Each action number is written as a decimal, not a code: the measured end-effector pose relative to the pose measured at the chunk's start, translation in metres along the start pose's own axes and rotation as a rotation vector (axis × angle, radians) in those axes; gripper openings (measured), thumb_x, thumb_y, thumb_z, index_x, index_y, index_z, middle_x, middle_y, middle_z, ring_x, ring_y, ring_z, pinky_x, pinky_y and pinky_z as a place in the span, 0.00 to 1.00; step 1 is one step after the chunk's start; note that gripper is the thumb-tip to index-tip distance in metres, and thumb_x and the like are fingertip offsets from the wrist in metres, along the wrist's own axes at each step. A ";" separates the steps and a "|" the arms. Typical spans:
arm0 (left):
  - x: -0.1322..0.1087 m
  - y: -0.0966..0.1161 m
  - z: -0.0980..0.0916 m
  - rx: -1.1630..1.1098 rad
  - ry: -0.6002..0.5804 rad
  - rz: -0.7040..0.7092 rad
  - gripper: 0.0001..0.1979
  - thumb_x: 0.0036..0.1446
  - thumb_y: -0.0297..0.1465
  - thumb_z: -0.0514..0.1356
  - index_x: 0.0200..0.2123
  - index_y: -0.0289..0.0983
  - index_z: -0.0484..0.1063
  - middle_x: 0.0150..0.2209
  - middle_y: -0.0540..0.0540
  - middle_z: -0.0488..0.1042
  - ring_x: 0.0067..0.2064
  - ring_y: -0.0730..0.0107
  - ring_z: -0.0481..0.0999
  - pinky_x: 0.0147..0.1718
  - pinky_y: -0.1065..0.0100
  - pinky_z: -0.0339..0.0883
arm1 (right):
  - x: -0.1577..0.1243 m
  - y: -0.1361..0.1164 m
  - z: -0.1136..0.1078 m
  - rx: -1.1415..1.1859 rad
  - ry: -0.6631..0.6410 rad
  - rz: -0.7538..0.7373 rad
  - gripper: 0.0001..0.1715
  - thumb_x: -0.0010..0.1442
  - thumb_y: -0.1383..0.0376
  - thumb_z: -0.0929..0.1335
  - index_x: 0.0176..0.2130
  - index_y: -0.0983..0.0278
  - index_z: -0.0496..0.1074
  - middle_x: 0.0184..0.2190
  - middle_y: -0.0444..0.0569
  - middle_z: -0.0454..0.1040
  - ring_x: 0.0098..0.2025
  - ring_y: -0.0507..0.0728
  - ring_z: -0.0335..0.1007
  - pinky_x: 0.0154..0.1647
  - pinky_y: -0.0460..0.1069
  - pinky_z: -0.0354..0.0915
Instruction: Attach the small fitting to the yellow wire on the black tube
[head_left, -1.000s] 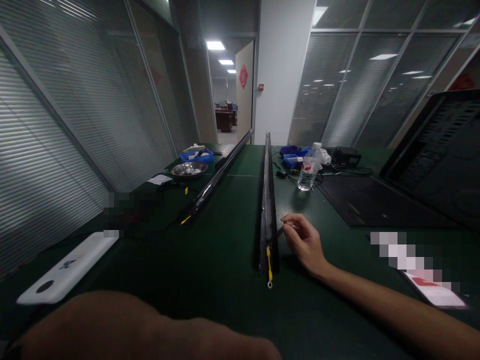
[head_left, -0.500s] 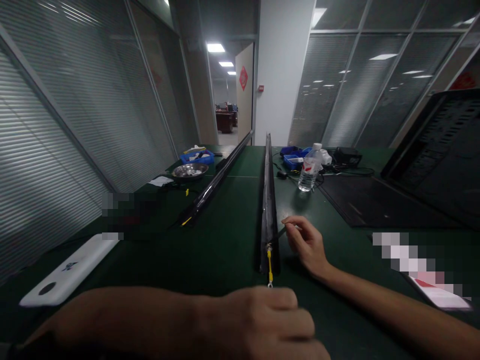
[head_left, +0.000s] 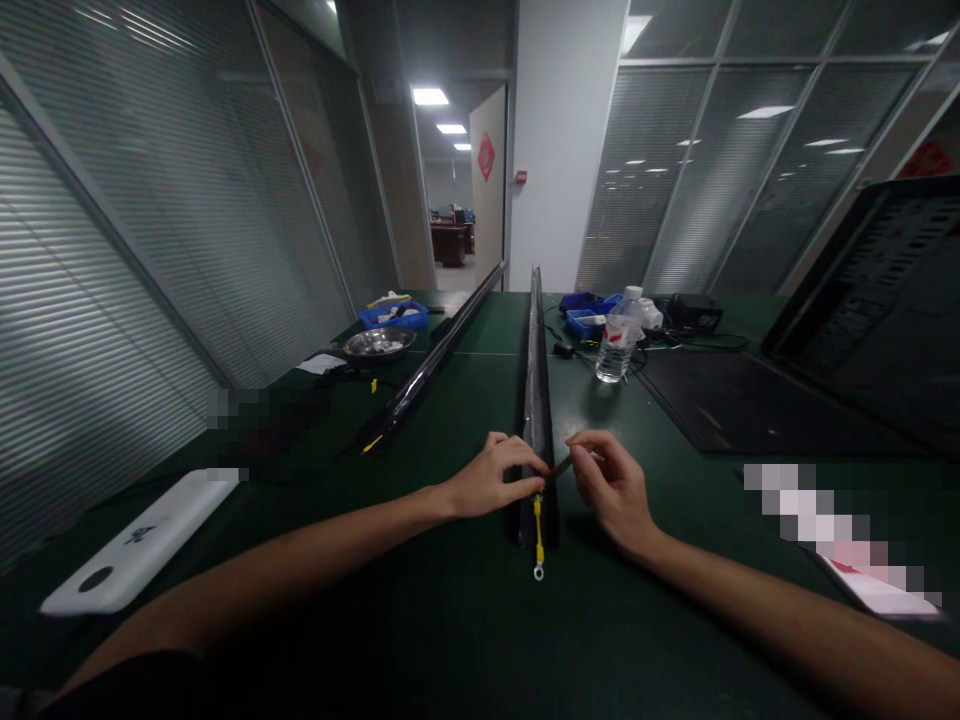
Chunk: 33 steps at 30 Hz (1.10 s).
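Note:
A long dark rail [head_left: 534,390] runs away from me down the middle of the green table. From its near end hangs a short yellow wire [head_left: 538,530] with a metal ring terminal at its tip. My left hand [head_left: 502,475] reaches over the rail's near end, thumb and fingertips close around a small spot at the top of the wire; what they grip is too small to name. Just right of the rail, my right hand [head_left: 611,485] pinches a thin dark strip [head_left: 559,467] that slants down to that same spot.
A second rail [head_left: 442,350] with a yellow tip lies to the left. Beyond it are a metal bowl [head_left: 380,343] and a blue tray [head_left: 394,316]. A water bottle [head_left: 619,335], blue bins [head_left: 589,322] and a black panel [head_left: 750,400] stand right. A white case [head_left: 142,540] lies near left.
My left hand has moved up and forward from the near edge to the rail's end, uncovering the wire's ring terminal. My right hand has barely moved and still pinches the strip.

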<state>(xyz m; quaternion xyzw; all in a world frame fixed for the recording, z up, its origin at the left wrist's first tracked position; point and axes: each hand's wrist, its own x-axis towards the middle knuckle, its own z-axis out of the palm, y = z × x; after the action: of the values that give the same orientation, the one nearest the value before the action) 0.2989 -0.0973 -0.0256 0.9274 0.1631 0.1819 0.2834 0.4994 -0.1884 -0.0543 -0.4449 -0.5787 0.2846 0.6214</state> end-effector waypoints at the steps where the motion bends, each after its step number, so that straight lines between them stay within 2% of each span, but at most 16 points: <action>1: 0.002 -0.002 0.001 -0.009 0.003 -0.010 0.08 0.67 0.35 0.60 0.46 0.40 0.76 0.46 0.48 0.78 0.52 0.62 0.73 0.55 0.60 0.52 | 0.000 0.000 0.000 0.001 0.002 -0.002 0.12 0.68 0.55 0.68 0.43 0.61 0.70 0.25 0.41 0.65 0.20 0.49 0.57 0.16 0.44 0.55; 7: 0.006 -0.008 0.007 -0.044 0.039 -0.012 0.07 0.66 0.33 0.60 0.45 0.39 0.76 0.45 0.49 0.78 0.50 0.64 0.75 0.54 0.62 0.53 | 0.001 0.000 0.002 0.010 0.014 0.000 0.13 0.67 0.55 0.69 0.44 0.61 0.71 0.28 0.43 0.68 0.21 0.49 0.59 0.17 0.44 0.56; 15: 0.006 -0.011 0.008 -0.069 0.020 -0.025 0.08 0.67 0.33 0.59 0.45 0.39 0.75 0.47 0.47 0.78 0.52 0.62 0.74 0.55 0.61 0.54 | 0.002 -0.001 0.000 0.019 -0.052 0.028 0.17 0.68 0.54 0.68 0.51 0.61 0.72 0.28 0.43 0.70 0.22 0.50 0.61 0.18 0.45 0.58; 33: 0.003 -0.013 0.010 -0.061 0.030 0.024 0.07 0.67 0.31 0.59 0.46 0.39 0.73 0.47 0.48 0.76 0.54 0.63 0.72 0.56 0.62 0.52 | 0.003 0.001 0.000 0.050 -0.103 0.069 0.16 0.70 0.55 0.67 0.50 0.61 0.73 0.26 0.41 0.66 0.22 0.49 0.59 0.19 0.44 0.55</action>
<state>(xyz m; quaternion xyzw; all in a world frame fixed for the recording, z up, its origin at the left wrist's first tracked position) 0.3029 -0.0907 -0.0399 0.9174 0.1502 0.2039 0.3070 0.5005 -0.1852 -0.0536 -0.4336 -0.5872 0.3425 0.5915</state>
